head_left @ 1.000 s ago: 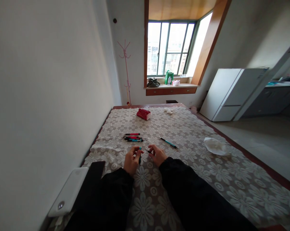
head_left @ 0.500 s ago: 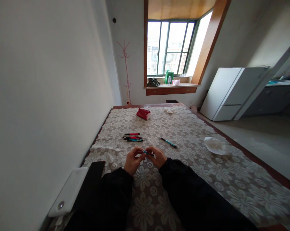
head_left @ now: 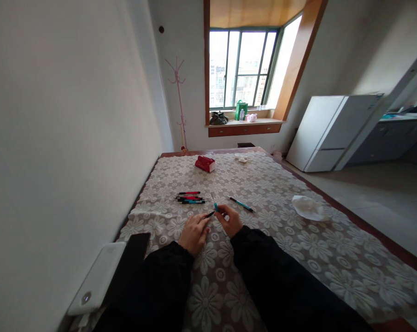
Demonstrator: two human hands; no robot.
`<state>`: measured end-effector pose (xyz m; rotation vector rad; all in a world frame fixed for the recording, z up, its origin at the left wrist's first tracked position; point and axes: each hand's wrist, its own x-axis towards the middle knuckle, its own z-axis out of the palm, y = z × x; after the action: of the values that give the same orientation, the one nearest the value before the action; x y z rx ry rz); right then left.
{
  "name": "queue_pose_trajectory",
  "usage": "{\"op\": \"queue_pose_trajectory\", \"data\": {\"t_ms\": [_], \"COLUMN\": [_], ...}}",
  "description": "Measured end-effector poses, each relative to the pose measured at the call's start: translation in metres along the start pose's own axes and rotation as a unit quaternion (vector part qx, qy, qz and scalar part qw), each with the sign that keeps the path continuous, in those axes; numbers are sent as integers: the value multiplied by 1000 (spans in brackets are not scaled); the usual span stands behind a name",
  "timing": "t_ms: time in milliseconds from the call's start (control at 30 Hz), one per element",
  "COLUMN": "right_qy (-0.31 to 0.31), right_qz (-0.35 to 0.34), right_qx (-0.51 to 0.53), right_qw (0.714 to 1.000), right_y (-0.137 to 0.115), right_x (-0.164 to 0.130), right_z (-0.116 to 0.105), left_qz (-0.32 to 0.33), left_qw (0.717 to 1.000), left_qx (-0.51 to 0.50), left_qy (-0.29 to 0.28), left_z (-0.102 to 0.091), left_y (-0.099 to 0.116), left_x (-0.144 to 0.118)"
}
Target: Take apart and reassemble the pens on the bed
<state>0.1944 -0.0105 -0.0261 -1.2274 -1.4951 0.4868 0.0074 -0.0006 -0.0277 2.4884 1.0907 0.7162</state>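
Note:
My left hand [head_left: 193, 233] lies low over the tablecloth with its fingers stretched forward and the thumb apart. At its fingertips is a short black pen part [head_left: 210, 214]; whether it rests on the cloth is hard to tell. My right hand [head_left: 230, 221] pinches a teal pen barrel [head_left: 215, 207], tilted up, with a thin refill-like rod [head_left: 212, 196] sticking out of its far end. A whole teal and black pen [head_left: 241, 203] lies to the right. Ahead on the left is a small pile of red, black and teal pens [head_left: 190, 198].
A red packet [head_left: 204, 163] and a crumpled white scrap [head_left: 241, 158] lie farther back on the patterned tablecloth [head_left: 284, 258]. White paper [head_left: 308, 208] is on the right. At left, a white device [head_left: 96, 276] stands beside a black flat object [head_left: 134, 253] by the wall.
My hands have come apart from the pen between them. The left has flattened near the black part, while the right has raised the teal barrel with its thin rod showing.

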Motion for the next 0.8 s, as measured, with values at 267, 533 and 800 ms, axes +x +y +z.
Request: {"op": "queue_pose_trajectory", "data": {"t_ms": [267,533,800], "right_qy": [-51,-82,-149], "right_qz": [-28,-31,-77], "right_qx": [-149,-243,-223], "right_qw": [987,966,960], "right_y": [5,1,-2], "right_x": [-1,-1,-3], "right_z": [-3,-5,-2], "left_qz": [-76,-88,-99], "left_qw": [989,976,984], "left_qx": [-57,-90,-89], "left_qy": [117,180,119], "left_z": [-1,-13,-14], "left_y": [-14,-2,4], "left_x": [1,3,4]}}
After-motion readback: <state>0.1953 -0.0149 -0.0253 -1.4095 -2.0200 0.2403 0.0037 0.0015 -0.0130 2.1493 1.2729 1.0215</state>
